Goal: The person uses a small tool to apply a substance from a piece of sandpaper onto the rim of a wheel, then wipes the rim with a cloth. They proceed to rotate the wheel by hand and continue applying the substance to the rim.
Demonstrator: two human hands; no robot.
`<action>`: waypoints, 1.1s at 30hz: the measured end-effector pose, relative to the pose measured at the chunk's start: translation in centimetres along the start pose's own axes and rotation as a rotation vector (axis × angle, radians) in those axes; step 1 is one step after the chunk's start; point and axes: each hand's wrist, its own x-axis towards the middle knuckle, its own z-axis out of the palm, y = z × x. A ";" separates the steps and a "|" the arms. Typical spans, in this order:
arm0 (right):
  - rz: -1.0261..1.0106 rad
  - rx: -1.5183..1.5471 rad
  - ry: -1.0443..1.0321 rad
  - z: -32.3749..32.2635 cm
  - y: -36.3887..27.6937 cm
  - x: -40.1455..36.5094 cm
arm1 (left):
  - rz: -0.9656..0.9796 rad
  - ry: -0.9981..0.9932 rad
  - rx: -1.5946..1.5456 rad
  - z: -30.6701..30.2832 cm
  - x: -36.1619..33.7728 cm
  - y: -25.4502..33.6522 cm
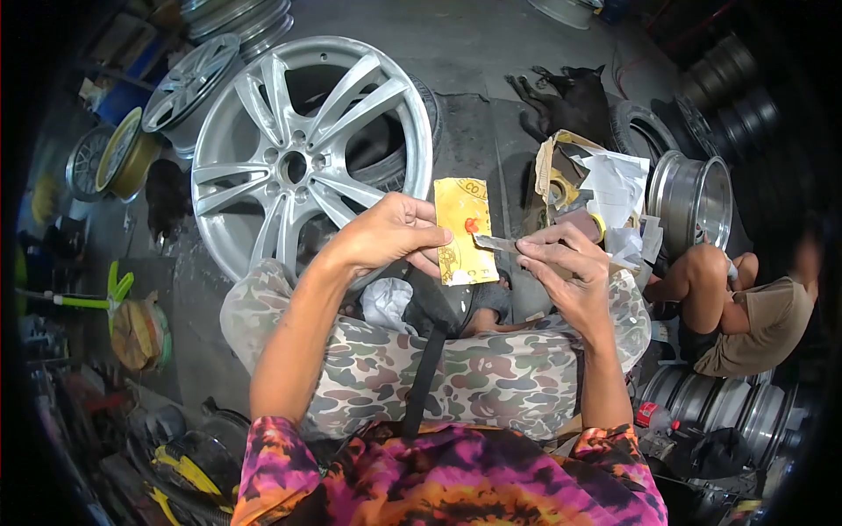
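My left hand (386, 231) pinches a yellow card (460, 263) by its left edge and holds it upright above my lap. Dark printed marks show on the card, and a dab of orange-red paste (471, 226) sits near its middle. Between the thumb and fingers of my right hand (570, 270) is a small flat metal blade (496, 245). Its tip reaches over the card, just beneath the paste; whether it touches cannot be made out. A large silver alloy wheel rim (254, 180) stands in front of me, to the left of the card.
An open cardboard box (545, 167) with papers (614, 188) is at the right, beside a shiny rim (709, 206). A black dog (574, 101) lies on the floor ahead. Another person (754, 320) sits at the right. More rims (189, 83) line the left.
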 end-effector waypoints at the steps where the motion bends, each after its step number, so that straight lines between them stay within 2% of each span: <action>1: 0.037 0.016 -0.003 0.1 -0.1 0.0 | -0.001 0.002 0.006 0.1 0.0 0.0; 3: 0.075 0.029 -0.005 0.1 0.0 -0.1 | -0.003 0.001 0.012 0.2 0.0 0.1; 6: -0.036 -0.023 -0.008 0.3 0.4 -0.1 | -0.005 -0.013 0.022 0.2 0.0 0.1; 9: 0.043 0.056 -0.061 0.6 0.4 -0.4 | 0.018 -0.008 0.024 0.1 0.1 -0.2; 11: 0.166 0.167 -0.086 0.6 0.7 -0.8 | 0.031 -0.003 0.029 0.2 0.2 -0.2; 12: 0.165 0.167 -0.086 0.8 0.9 -1.0 | 0.031 -0.003 0.029 0.2 0.3 -0.4; 14: 0.448 0.509 0.032 1.2 1.0 -1.5 | 0.099 0.060 -0.003 0.1 0.7 -1.0; 17: 0.547 0.500 0.087 1.3 0.4 -1.5 | 0.160 0.178 -0.013 0.5 1.0 -1.0; 21: 0.392 0.292 0.075 1.5 0.4 -1.4 | 0.236 0.212 -0.055 0.9 1.4 -1.5; 23: 0.107 0.050 0.118 1.5 0.3 -1.1 | 0.288 0.277 -0.074 1.3 1.5 -1.7; 31: 0.060 0.005 0.037 1.3 0.1 -0.9 | 0.311 0.355 -0.026 2.2 1.5 -1.4; 33: 0.191 0.104 0.094 1.3 -0.1 -0.8 | 0.322 0.349 -0.010 2.5 1.6 -1.5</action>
